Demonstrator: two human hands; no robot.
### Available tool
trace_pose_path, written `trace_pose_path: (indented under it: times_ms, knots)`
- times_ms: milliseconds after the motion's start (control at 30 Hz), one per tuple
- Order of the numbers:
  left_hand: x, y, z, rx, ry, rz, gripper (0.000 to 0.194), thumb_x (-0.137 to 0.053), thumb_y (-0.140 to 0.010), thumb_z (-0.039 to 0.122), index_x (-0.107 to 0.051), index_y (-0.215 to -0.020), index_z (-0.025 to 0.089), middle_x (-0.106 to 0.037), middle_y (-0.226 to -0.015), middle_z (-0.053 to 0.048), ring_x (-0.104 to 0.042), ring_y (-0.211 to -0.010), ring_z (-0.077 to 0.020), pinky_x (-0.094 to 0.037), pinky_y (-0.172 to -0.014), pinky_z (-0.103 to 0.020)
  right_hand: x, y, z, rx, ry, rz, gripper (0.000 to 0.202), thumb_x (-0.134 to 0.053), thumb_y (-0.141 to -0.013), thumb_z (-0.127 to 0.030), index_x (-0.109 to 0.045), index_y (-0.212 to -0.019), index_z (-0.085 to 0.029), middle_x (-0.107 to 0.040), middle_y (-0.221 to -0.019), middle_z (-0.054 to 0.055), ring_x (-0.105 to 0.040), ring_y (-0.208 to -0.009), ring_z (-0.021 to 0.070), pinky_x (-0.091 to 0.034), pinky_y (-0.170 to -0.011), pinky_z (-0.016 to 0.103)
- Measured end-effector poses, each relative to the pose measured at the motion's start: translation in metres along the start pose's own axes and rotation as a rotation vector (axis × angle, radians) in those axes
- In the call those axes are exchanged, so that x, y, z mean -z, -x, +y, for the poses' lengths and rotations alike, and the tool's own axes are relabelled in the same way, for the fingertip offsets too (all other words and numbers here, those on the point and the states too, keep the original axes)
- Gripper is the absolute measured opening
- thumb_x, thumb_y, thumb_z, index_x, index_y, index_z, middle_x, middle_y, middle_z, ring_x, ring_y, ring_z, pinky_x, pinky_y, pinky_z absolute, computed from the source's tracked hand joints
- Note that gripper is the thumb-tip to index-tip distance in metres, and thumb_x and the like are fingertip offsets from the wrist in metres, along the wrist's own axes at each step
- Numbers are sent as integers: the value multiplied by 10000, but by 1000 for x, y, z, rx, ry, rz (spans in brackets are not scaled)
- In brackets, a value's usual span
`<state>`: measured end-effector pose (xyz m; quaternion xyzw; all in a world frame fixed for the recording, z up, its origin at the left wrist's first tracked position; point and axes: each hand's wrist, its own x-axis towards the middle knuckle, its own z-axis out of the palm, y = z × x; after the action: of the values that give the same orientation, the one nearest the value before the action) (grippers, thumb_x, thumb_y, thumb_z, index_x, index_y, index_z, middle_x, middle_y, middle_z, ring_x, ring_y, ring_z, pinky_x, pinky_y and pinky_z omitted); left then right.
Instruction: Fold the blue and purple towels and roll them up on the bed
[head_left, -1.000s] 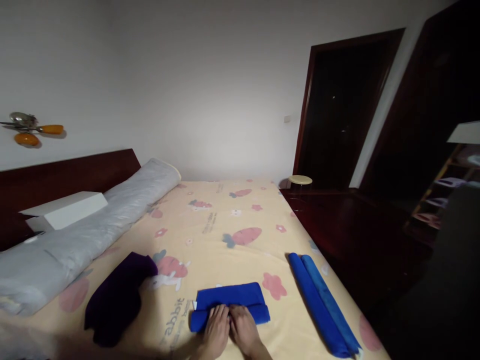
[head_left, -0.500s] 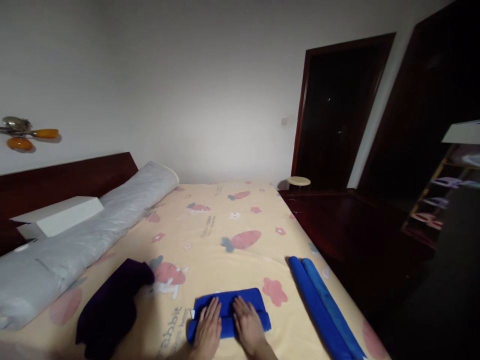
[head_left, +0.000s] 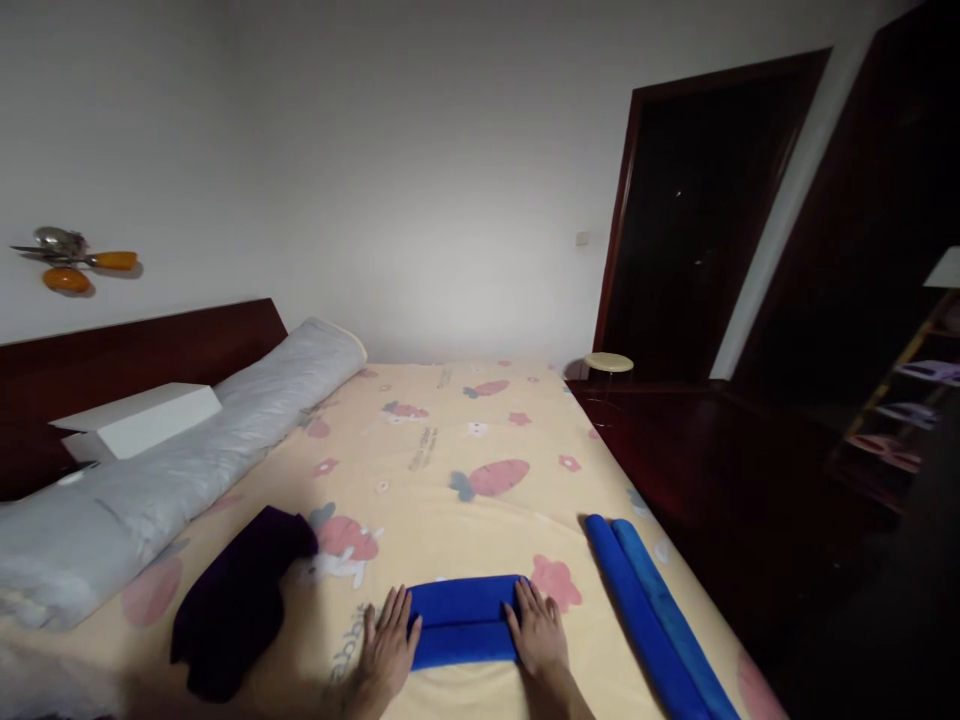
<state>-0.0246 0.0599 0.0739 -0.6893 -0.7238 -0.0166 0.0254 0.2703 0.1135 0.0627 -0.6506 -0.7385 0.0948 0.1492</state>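
Note:
A folded blue cloth (head_left: 466, 628) lies flat on the bed, with a seam or fold line running across its middle. On its left end rests my left hand (head_left: 388, 640), fingers stretched and spread. My right hand (head_left: 538, 632) lies flat over the right end, its fingers also apart. To the right, two rolled blue cloths (head_left: 651, 610) lie side by side along the bed's edge. A dark purple cloth (head_left: 241, 605) is crumpled to the left of my hands.
The bed (head_left: 420, 510) has a cream sheet printed with carrots and flowers. A grey rolled mattress pad (head_left: 247, 430) and a white box (head_left: 154, 420) lie by the dark headboard (head_left: 187, 340). Beyond the bed are a round stool (head_left: 609, 362), a dark door (head_left: 712, 230) and a rack (head_left: 900, 410).
My hands have moved apart, from the middle of the blue cloth out to its two ends. The cloth's folded halves now look flatter and more even. The view has turned slightly left.

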Motion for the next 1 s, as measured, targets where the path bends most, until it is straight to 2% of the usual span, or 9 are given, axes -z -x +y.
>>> trace_pose_path:
  times_ms: [67,133,233,333,400,500,700,833,1000]
  knots:
    - [1,1,4,-37,-29,111,514,-292,-957,303,-325,-1469,263,-309,-1561,-66,-267,-1449,-283,-183,-1156,-613,0,4,-2,7,7,35,542,-333,-947,-442,-541,-1357,-154,-464,-1456,135,-391,-1375,315,-258,-1125,540]
    - [-3,5,3,-173,-19,171,511,-312,-960,306,-317,-1471,326,-363,-1546,-33,-323,-1426,-276,-247,-1153,-562,-1,13,-1,104,-21,90,504,-311,-962,-393,-544,-1355,-179,-463,-1464,115,-411,-1365,288,-284,-1122,497]
    - [-13,15,-11,-412,14,54,530,-408,-930,317,-350,-1452,393,-509,-1458,18,-489,-1313,-242,-381,-1099,-407,-9,31,13,390,-79,130,464,-357,-939,-306,-530,-1366,-250,-506,-1442,55,-472,-1320,232,-340,-1090,392]
    - [-18,24,-26,-418,-19,-57,609,-463,-870,219,-371,-1442,409,-553,-1420,39,-520,-1274,-227,-391,-1090,-350,-17,46,29,529,-65,134,574,-450,-829,-193,-494,-1393,-291,-520,-1429,24,-511,-1283,223,-367,-1046,350]
    - [-14,26,-29,-370,-24,-71,656,-457,-843,151,-378,-1434,424,-564,-1407,50,-516,-1269,-216,-376,-1098,-340,-20,49,32,500,-38,136,644,-451,-781,-136,-480,-1400,-312,-514,-1432,10,-519,-1274,218,-366,-1023,347]
    - [0,25,-22,-318,-10,-64,674,-413,-828,82,-414,-1415,413,-575,-1388,40,-504,-1271,-204,-331,-1124,-352,-14,46,19,392,-19,100,590,-440,-793,-120,-533,-1350,-290,-559,-1394,23,-525,-1261,216,-315,-1037,368]
    - [26,21,-7,-256,68,-117,603,-337,-824,76,-500,-1361,297,-580,-1364,-21,-472,-1287,-199,-253,-1152,-395,27,45,-16,247,-84,53,417,-457,-779,-104,-659,-1125,-221,-698,-1164,50,-577,-1116,216,-221,-1055,389]
    - [21,26,-5,-245,88,-197,591,-404,-782,130,-515,-1350,248,-569,-1385,-49,-439,-1329,-213,-208,-1176,-419,45,56,-21,231,-87,19,283,-463,-738,-108,-688,-871,-217,-711,-926,34,-576,-999,229,-269,-992,383]
    - [15,34,4,-170,94,-293,587,-324,-833,141,-470,-1399,205,-542,-1425,-91,-407,-1368,-230,-135,-1195,-503,41,57,-30,149,-26,56,319,-401,-765,-71,-688,-801,-204,-680,-975,74,-567,-1002,249,-314,-944,399]
